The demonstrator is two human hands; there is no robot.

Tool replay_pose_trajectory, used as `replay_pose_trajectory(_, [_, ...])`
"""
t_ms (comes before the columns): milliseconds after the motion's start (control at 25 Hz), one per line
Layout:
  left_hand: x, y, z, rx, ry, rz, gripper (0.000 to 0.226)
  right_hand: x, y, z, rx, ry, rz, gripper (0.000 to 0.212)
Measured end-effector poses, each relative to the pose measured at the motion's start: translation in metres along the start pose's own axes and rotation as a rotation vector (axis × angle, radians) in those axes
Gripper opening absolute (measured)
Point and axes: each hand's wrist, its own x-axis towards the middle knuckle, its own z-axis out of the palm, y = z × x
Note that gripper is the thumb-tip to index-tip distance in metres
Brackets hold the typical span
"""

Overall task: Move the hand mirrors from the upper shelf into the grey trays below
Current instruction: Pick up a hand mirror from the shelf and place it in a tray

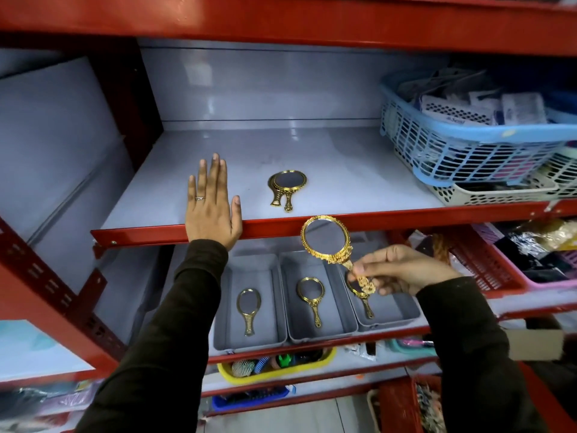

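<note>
**One gold mirror in hand above the grey trays, two still on the shelf**

Nearest the camera, two dark sleeves reach forward into the red shelving. The right hand (402, 270) pinches the handle of a gold hand mirror (326, 239) between thumb and fingertips, holding it tilted in the air with its oval glass up and to the left, in front of the red lip of the upper shelf (343, 170) and above the right grey tray (402, 314).

Below it, three grey trays sit side by side on the lower shelf. The left tray (224, 307) holds one gold mirror (249, 307) lying flat, handle toward the camera. The middle tray (331, 292) holds another mirror (310, 296), laid the same way. The right tray also holds a mirror (363, 300), its head partly hidden behind the held mirror's handle.

Further in, the left hand (212, 204) lies flat, palm down, on the front edge of the upper shelf, fingers together and pointing inward, thumb spread out to the side, a ring on one finger. It holds nothing.

Just to its right, apart from it, two gold mirrors (288, 185) lie stacked on the grey shelf surface, their handles toward the front edge.

At the far right of the same shelf a blue basket (452, 148) of packets rests on a white basket (499, 192)
</note>
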Motion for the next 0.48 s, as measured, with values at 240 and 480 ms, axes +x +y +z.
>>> replay_pose_trajectory(240, [0.0,0.001,0.001,0.002,0.012,-0.013,0.069,0.012,0.07,-0.008,0.017,-0.066,0.187,0.032])
replay_pose_trajectory(480, [0.002,0.0,0.005,0.021,0.049,0.014,0.068,0.064,0.144,-0.043,0.172,0.379,0.377,0.03])
